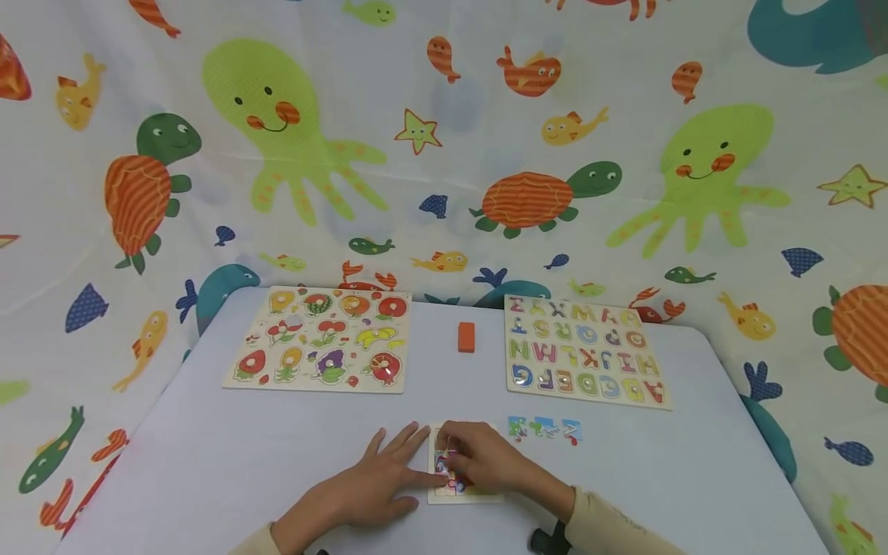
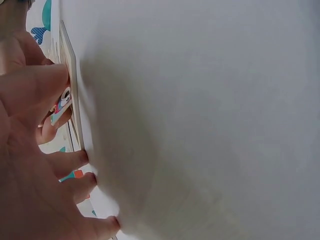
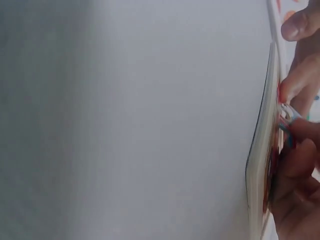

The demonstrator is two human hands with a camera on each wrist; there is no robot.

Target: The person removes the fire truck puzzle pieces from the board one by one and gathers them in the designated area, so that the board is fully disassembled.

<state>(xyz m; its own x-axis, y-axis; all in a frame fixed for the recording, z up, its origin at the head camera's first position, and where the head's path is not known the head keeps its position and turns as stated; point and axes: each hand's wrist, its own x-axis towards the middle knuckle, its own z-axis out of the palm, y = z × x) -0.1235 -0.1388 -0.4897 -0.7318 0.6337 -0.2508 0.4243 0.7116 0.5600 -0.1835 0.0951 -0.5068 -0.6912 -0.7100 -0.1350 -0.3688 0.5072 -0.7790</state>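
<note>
A small wooden puzzle board [image 1: 479,499] lies near the front of the table, partly covered by the hands. Spread fingers mark my left hand [image 1: 378,486]; one straight finger rests on the board's lower left, on a colourful piece [image 1: 447,487] in it. From the right, my right hand [image 1: 492,459] reaches over the board and pinches a puzzle piece [image 3: 288,115] between thumb and fingers. In the left wrist view that puzzle piece [image 2: 62,102] stands tilted above the board [image 2: 76,100]. Its far side is hidden by fingers.
Right of the board lie loose jigsaw pieces [image 1: 544,428] in a row. Farther back are a fruit peg board [image 1: 315,384], an orange block [image 1: 466,338] and a letter board [image 1: 590,391]. A dark object [image 1: 548,541] sits beside the right forearm.
</note>
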